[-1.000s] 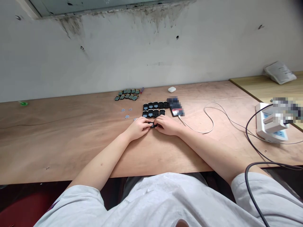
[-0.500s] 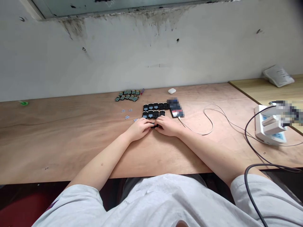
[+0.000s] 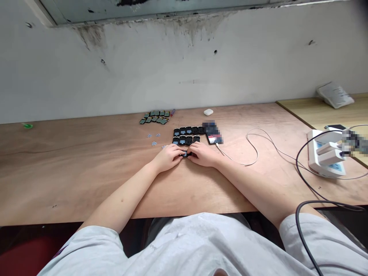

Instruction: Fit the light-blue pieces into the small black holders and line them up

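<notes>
Left hand [image 3: 168,157] and right hand [image 3: 202,154] close together, fingertips bent, gripping between them a small black piece [image 3: 185,153] with a light-blue patch, low over the table [image 3: 86,172], near side of two rows of similar black housings [image 3: 189,140]. Left to right: green scrap [image 3: 28,125]; grey-green squares [image 3: 154,119], far; light-blue bits [image 3: 154,143], nearer; those rows; white case [image 3: 208,112], far; dark phone [image 3: 212,132], white cable [image 3: 255,153] plugged in; white power strip [image 3: 313,163], right.
</notes>
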### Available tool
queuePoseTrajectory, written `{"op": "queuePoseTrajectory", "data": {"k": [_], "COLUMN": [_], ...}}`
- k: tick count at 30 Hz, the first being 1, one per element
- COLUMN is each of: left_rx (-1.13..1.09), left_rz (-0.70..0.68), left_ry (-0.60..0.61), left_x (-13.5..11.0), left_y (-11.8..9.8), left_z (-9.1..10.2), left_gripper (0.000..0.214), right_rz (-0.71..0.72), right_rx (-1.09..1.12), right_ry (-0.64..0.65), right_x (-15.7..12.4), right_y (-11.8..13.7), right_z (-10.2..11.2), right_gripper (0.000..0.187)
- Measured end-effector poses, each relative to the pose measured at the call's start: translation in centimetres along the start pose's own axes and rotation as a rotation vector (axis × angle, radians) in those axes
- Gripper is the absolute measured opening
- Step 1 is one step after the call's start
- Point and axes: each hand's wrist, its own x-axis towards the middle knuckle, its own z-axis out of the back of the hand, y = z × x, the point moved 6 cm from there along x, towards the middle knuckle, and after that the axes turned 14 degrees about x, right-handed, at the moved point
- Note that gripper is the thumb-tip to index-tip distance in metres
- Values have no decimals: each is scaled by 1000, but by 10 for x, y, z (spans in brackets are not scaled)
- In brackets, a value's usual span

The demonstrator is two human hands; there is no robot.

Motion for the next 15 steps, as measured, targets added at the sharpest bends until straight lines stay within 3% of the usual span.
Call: {"op": "queuePoseTrajectory", "data": {"k": [9,15], "left_rx": [-85,-39], "left_rz": [99,103], "left_ry": [59,-75], "left_x": [2,-3], "left_y": [-1,6], "left_z": [0,11], "left_gripper": [24,26], "right_rz": [7,2], "right_rx": [-1,0], "right_ry": [13,-1], "right_x": [1,0], "right_y": [-1,1], "right_z": [-1,0], "right_gripper": [8,11]}}
